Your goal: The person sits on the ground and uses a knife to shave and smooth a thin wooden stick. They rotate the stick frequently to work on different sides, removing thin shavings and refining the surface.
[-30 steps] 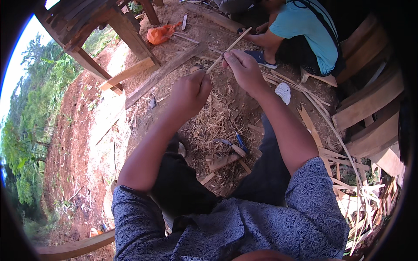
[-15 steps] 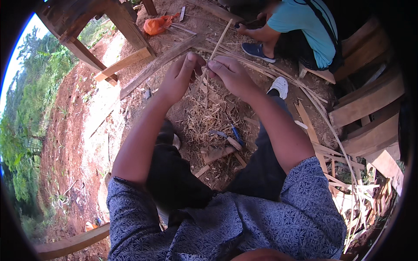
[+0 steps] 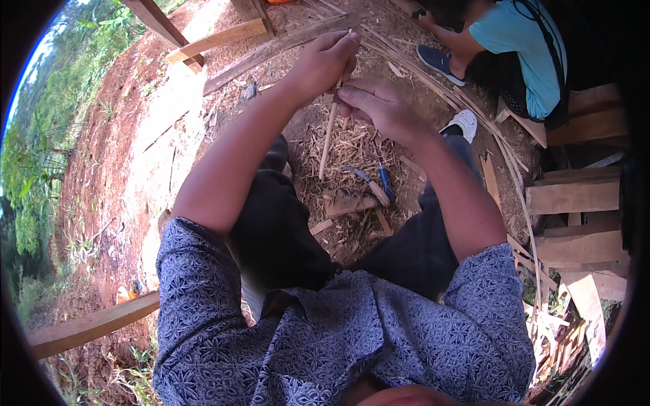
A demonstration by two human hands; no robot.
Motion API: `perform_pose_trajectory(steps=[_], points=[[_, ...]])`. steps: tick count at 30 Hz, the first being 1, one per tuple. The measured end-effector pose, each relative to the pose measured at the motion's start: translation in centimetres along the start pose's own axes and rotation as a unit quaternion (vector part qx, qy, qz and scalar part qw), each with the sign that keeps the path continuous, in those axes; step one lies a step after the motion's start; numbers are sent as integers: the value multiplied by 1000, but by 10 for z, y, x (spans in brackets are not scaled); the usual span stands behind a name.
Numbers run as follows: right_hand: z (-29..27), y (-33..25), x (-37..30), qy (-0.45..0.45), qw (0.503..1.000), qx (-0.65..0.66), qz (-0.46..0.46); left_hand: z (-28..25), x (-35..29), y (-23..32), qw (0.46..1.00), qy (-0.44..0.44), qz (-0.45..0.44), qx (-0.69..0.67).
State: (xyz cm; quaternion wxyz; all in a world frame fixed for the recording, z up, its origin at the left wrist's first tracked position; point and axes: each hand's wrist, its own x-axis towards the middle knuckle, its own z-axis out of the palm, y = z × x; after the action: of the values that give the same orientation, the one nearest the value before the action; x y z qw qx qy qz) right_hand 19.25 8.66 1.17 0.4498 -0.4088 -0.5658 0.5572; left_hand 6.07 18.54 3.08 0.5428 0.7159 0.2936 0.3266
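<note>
A thin, pale wooden stick hangs at a slant between my raised hands, its lower end over a heap of shavings. My left hand is closed round its upper part, where the tip just shows above the fingers. Just below and to the right, my right hand pinches the same stick between thumb and fingers. On the ground beneath lie a knife with a wooden handle and a blue-handled tool. Both rest close to a short wooden block.
Wood shavings cover the ground between my legs. Long split strips run along the right side. A person in a teal shirt sits at the upper right, by stacked timber. A weathered plank lies ahead.
My left hand has moved up and right along the stick, and the right hand has shifted right. The stick's longer part now points down instead of up. The view has tilted slightly.
</note>
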Motion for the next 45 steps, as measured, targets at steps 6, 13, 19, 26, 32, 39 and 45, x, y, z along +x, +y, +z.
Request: perform_pose_trajectory(steps=[6,13,19,26,32,39,45], points=[[14,12,2,-57,997,-53,0,-5,-1,4,1000,-14,1,11],[18,6,-9,-65,996,-61,-13,3,-4,2,998,-16,-43,31],[36,5,-16,-104,987,-116,-35,1,0,11,995,-7,-23,-100],[35,-1,-17,-16,991,-119,-50,7,-4,6,991,-85,-32,-99],[34,-4,-20,-1,988,-145,-53,4,-4,10,992,-78,-42,-90],[60,1,-38,-50,979,-163,-108,-21,14,3,979,-130,-125,-94],[59,5,-35,-26,985,-149,-83,3,3,14,995,-95,4,-3]])
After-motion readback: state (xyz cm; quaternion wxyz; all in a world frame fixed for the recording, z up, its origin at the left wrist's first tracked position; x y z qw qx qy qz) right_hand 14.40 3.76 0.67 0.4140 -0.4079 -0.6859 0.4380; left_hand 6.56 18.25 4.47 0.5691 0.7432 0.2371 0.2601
